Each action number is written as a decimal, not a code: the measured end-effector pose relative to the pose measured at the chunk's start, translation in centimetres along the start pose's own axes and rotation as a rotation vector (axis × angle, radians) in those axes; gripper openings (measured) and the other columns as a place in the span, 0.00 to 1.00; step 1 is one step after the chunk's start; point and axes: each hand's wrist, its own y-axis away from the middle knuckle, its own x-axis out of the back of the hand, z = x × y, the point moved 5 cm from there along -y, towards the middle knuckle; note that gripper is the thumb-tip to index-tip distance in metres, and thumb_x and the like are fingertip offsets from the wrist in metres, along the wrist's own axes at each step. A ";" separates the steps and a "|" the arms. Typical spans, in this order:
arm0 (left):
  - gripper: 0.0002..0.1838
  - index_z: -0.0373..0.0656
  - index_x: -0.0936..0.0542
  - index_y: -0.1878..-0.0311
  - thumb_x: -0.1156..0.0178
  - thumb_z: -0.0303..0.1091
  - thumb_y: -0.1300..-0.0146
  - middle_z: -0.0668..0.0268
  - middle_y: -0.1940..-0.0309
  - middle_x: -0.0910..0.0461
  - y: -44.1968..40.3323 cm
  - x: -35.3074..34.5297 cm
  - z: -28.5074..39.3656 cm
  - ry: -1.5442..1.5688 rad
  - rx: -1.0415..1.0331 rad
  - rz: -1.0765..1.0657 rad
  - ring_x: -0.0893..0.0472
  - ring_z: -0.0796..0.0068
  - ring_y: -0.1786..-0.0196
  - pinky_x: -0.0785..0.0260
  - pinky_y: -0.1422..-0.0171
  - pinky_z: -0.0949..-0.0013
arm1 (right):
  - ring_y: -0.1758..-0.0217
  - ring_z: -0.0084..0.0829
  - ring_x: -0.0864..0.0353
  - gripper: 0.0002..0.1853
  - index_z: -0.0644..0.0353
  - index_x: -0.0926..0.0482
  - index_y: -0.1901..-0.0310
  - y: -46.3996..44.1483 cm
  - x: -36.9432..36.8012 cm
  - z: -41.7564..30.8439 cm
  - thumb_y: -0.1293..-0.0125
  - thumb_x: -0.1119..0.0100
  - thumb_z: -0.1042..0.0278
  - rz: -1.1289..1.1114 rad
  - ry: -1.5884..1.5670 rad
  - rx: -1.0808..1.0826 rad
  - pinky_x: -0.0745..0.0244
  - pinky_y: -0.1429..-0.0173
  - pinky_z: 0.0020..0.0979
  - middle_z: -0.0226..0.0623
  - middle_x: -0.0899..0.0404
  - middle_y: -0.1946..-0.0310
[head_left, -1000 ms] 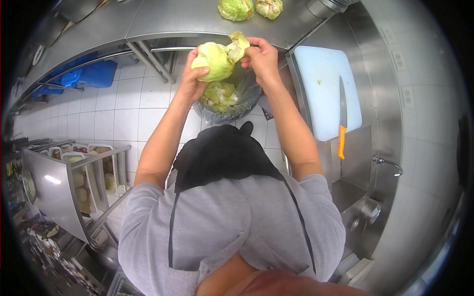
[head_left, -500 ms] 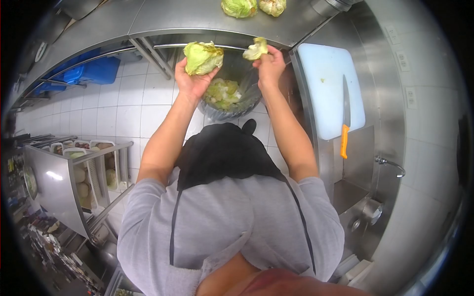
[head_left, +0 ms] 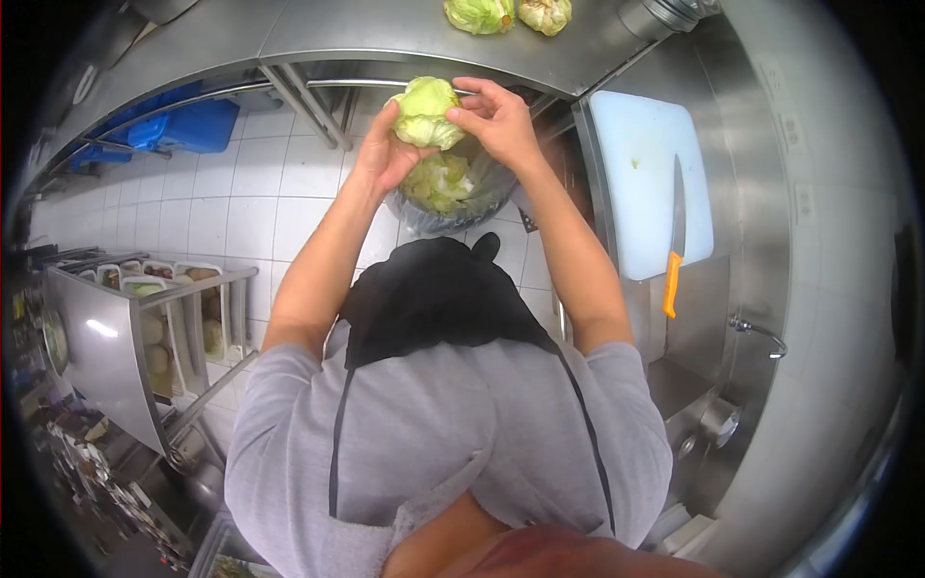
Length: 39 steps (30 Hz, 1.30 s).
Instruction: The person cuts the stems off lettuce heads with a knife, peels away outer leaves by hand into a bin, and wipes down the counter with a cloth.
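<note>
A pale green head of lettuce is held up over the bin, cupped from the left and below by my left hand. At its right edge, my right hand grips the outer leaves between thumb and fingers; the exact fingertip contact is partly hidden. Beneath both hands stands a bin lined with a clear bag. Discarded lettuce leaves lie inside it.
Two more lettuce heads rest on the steel counter. To the right, an orange-handled knife lies across a light-blue cutting board, near a tap. A steel rack with food containers stands at left.
My right hand no longer holds the loose leaf and has come left onto the lettuce head. The head has moved slightly right and turned, showing a greener side.
</note>
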 end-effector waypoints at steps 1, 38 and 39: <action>0.39 0.42 0.34 0.26 0.37 0.55 0.31 0.54 0.29 0.30 0.2 0.0 0.0 -0.049 -0.017 -0.017 0.29 0.56 0.28 0.35 0.25 0.45 | 0.55 0.23 0.15 0.28 0.57 0.19 0.38 0.1 0.0 -0.2 0.40 0.23 0.66 0.017 -0.003 0.012 0.18 0.50 0.28 0.34 0.14 0.55; 0.35 0.42 0.30 0.30 0.48 0.60 0.29 0.52 0.36 0.24 -0.5 -2.4 -0.6 0.002 0.122 0.104 0.22 0.52 0.35 0.29 0.29 0.44 | 0.63 0.22 0.13 0.12 0.66 0.15 0.55 3.9 -0.5 -4.1 0.39 0.26 0.75 0.262 0.279 0.403 0.16 0.58 0.24 0.36 0.14 0.56; 0.35 0.43 0.29 0.30 0.48 0.61 0.29 0.52 0.36 0.24 -0.4 -2.7 -0.7 0.007 0.115 0.133 0.22 0.52 0.35 0.29 0.29 0.45 | 0.63 0.22 0.13 0.13 0.66 0.16 0.54 3.8 -0.4 -3.0 0.39 0.26 0.75 0.276 0.250 0.406 0.16 0.58 0.24 0.36 0.14 0.57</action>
